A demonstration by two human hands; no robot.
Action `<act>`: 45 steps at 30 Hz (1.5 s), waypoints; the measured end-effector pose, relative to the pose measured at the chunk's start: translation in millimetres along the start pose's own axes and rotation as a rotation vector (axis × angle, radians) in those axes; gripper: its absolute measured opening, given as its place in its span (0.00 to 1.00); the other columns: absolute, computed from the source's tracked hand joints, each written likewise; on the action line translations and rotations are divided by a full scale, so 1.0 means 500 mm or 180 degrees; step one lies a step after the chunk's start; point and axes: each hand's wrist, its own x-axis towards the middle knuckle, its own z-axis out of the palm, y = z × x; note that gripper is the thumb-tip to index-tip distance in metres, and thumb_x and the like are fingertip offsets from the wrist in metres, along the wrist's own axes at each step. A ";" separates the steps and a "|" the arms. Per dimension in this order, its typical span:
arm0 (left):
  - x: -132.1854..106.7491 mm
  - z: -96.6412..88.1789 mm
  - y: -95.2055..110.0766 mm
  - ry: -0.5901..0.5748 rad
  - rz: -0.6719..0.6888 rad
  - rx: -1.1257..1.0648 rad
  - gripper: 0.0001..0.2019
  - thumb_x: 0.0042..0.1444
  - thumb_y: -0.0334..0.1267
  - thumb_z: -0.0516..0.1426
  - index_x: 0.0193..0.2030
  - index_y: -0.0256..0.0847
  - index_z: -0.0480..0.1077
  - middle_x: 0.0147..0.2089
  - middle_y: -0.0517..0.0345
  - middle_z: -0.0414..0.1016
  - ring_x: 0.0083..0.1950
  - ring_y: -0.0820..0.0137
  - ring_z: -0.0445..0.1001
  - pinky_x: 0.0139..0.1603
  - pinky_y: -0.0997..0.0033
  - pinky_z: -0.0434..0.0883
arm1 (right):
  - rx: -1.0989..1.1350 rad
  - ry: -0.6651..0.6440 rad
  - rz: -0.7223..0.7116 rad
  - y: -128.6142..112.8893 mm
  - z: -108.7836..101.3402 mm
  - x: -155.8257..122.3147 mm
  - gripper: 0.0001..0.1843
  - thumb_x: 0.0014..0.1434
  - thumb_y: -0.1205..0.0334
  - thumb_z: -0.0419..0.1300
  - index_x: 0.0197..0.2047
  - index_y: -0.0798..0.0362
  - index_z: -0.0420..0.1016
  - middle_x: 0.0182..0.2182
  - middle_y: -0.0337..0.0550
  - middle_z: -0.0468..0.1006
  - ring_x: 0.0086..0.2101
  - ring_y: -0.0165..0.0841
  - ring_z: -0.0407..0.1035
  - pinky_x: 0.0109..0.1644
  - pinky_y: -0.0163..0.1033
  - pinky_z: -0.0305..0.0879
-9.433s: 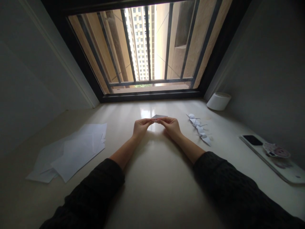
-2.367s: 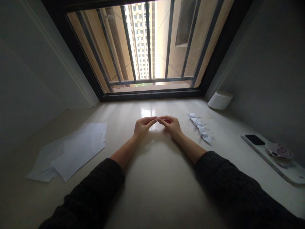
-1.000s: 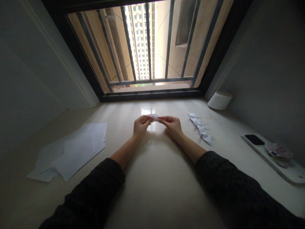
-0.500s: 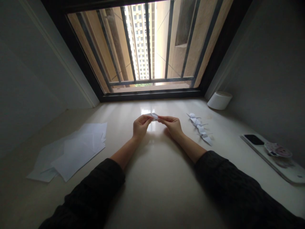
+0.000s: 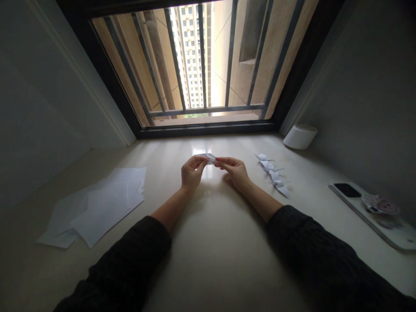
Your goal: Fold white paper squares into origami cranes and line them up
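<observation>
Left hand: your left hand is raised just above the sill, fingers curled in, thumb and fingertips pinched on the left end of the folded paper piece.
Right hand: your right hand meets it from the other side, fingers closed on the right end of the same piece.
Folded paper piece: small, white, held between both hands over the middle of the pale stone sill, in front of the barred window; its exact fold is too small to make out.
To your right: a row of finished paper cranes lies near your right hand, apart from it.
Further right: a white roll in the corner, and a phone with a round sticker-like charm on it.
To your left: loose white sheets, overlapping, well apart from your left hand.
In the way: nothing lies between your hands and the sill beneath them.
</observation>
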 end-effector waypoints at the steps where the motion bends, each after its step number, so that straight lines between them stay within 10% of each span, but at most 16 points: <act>1: 0.000 0.000 -0.001 0.0002 0.0005 0.0009 0.07 0.49 0.39 0.63 0.33 0.39 0.73 0.35 0.54 0.77 0.39 0.68 0.76 0.41 0.67 0.73 | 0.0011 -0.0003 0.0006 0.000 0.000 0.000 0.13 0.39 0.59 0.70 0.32 0.50 0.81 0.26 0.43 0.81 0.30 0.35 0.75 0.36 0.38 0.64; 29: 0.004 0.000 -0.002 0.0075 -0.0447 -0.0155 0.19 0.44 0.45 0.65 0.26 0.40 0.57 0.23 0.64 0.73 0.27 0.72 0.75 0.31 0.72 0.72 | 0.0025 0.0066 0.0041 0.004 0.002 0.003 0.19 0.36 0.54 0.72 0.32 0.53 0.75 0.24 0.42 0.80 0.29 0.35 0.75 0.41 0.43 0.68; 39: 0.004 -0.002 0.001 0.0015 -0.0676 -0.0273 0.34 0.46 0.47 0.63 0.56 0.42 0.53 0.30 0.57 0.78 0.31 0.70 0.77 0.37 0.68 0.73 | -0.0145 0.0094 0.0016 0.011 -0.006 0.007 0.24 0.37 0.51 0.71 0.37 0.53 0.75 0.26 0.43 0.81 0.30 0.35 0.75 0.41 0.42 0.67; 45: 0.012 -0.008 -0.012 -0.0096 -0.0747 0.0014 0.31 0.40 0.43 0.67 0.52 0.37 0.66 0.29 0.56 0.77 0.30 0.70 0.75 0.32 0.73 0.70 | -0.0206 -0.0156 -0.0054 0.014 -0.003 0.003 0.24 0.38 0.51 0.71 0.38 0.53 0.75 0.26 0.41 0.80 0.30 0.34 0.74 0.42 0.41 0.68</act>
